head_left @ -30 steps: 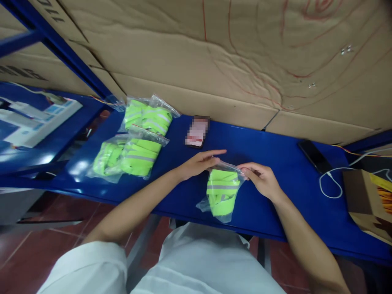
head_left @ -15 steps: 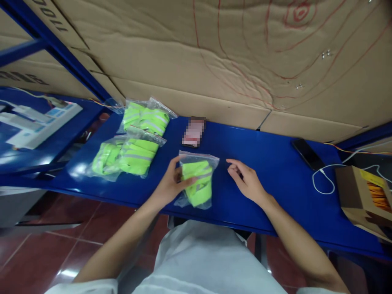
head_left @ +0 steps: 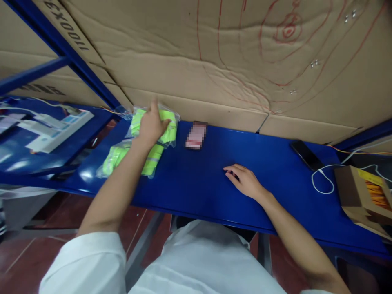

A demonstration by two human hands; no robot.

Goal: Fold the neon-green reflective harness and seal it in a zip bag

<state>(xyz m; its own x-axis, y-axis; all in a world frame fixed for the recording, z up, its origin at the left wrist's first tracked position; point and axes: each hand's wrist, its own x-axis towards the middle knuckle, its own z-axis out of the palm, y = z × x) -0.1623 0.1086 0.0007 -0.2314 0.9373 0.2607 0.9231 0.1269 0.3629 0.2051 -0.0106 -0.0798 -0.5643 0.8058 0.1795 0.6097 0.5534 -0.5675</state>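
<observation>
My left hand [head_left: 151, 124] is over the back group of clear bags with neon yellow-green bands [head_left: 169, 127], its thumb and a finger spread apart on top of them. In front of that group, partly behind my left forearm, lie more bagged yellow-green bands [head_left: 153, 159]. My right hand [head_left: 243, 179] rests on the blue table [head_left: 196, 183], fingers loosely curled with a gap to the thumb and nothing between them. A phone-like item with a blurred pink screen [head_left: 196, 135] lies between the bags and the cardboard.
A black phone [head_left: 305, 154] with a white cable [head_left: 324, 190] lies at the right. Beside it stands an open cardboard box [head_left: 352, 188] with orange items. A white power strip [head_left: 61, 130] is on the left table. Tall cardboard [head_left: 183, 61] lines the back.
My left hand has moved left and back from the table's middle to the back bags. The single bag it was touching no longer lies at the middle. My right hand has barely moved.
</observation>
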